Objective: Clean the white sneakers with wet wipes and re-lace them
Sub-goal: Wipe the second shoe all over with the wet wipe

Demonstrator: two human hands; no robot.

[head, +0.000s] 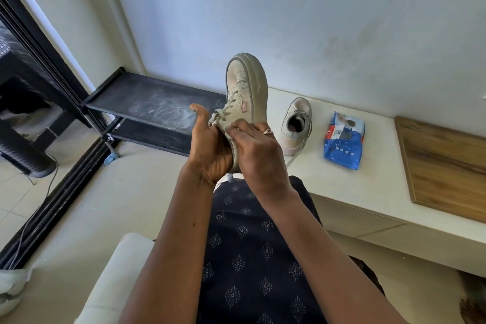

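Note:
I hold a white sneaker (247, 87) up in front of me, toe pointing away, laces still threaded. My left hand (210, 150) grips its heel end from the left and below, thumb raised. My right hand (259, 155) grips the sneaker's right side, fingers pressing a pale wipe (231, 123) against the upper near the collar. The second white sneaker (295, 126) stands on the white low table (355, 192), its opening facing me and a lace trailing over the edge. A blue pack of wet wipes (344, 141) lies just right of it.
A wooden board (447, 166) lies on the table's right side. A black low shelf (155, 110) stands left of the table against the wall. My lap in dark patterned fabric (249, 244) is below my hands. A white seat arm (113, 279) is at lower left.

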